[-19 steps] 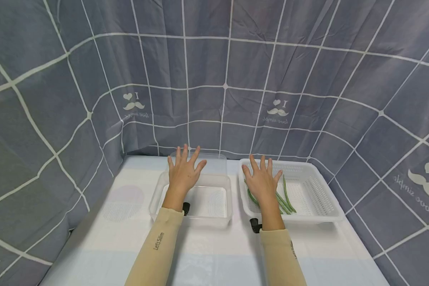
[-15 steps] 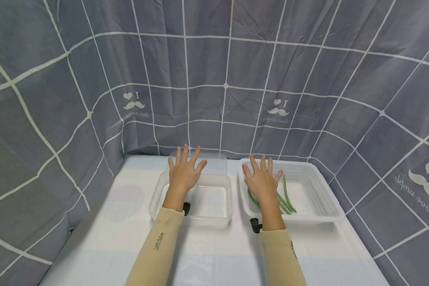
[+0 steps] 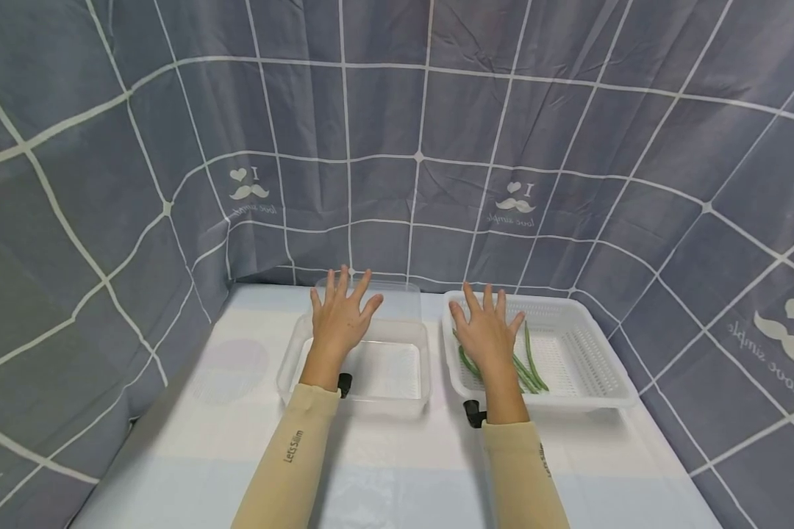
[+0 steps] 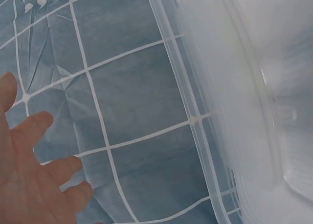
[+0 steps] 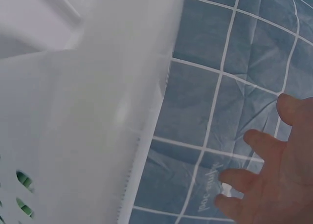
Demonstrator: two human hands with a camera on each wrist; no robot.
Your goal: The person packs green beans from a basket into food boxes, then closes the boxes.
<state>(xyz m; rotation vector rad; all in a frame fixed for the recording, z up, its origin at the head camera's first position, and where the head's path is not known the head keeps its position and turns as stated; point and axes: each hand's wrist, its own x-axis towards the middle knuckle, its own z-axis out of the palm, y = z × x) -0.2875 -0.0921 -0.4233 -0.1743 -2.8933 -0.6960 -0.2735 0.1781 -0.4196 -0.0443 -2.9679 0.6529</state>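
Fingers spread, my left hand (image 3: pixel 339 323) hovers over the left part of a clear plastic container (image 3: pixel 387 367) and touches nothing that I can see. Behind that container lies a clear lid (image 3: pixel 397 300), partly hidden by the hand. My right hand (image 3: pixel 486 338) is held out flat, fingers apart, above the left side of a white perforated basket (image 3: pixel 589 353). Several green beans (image 3: pixel 532 360) lie in the basket, some of them covered by the right hand and wrist. Both wrist views show the palms with nothing held.
A white and pale blue cloth covers the table (image 3: pixel 231 426). A grey-blue curtain (image 3: pixel 384 184) with white grid lines hangs at the back and on both sides. The container and basket stand side by side with a narrow gap between them.
Both hands stay where they were, with fingers spread. The head view has shifted very slightly; the container, lid, basket and beans have not moved.
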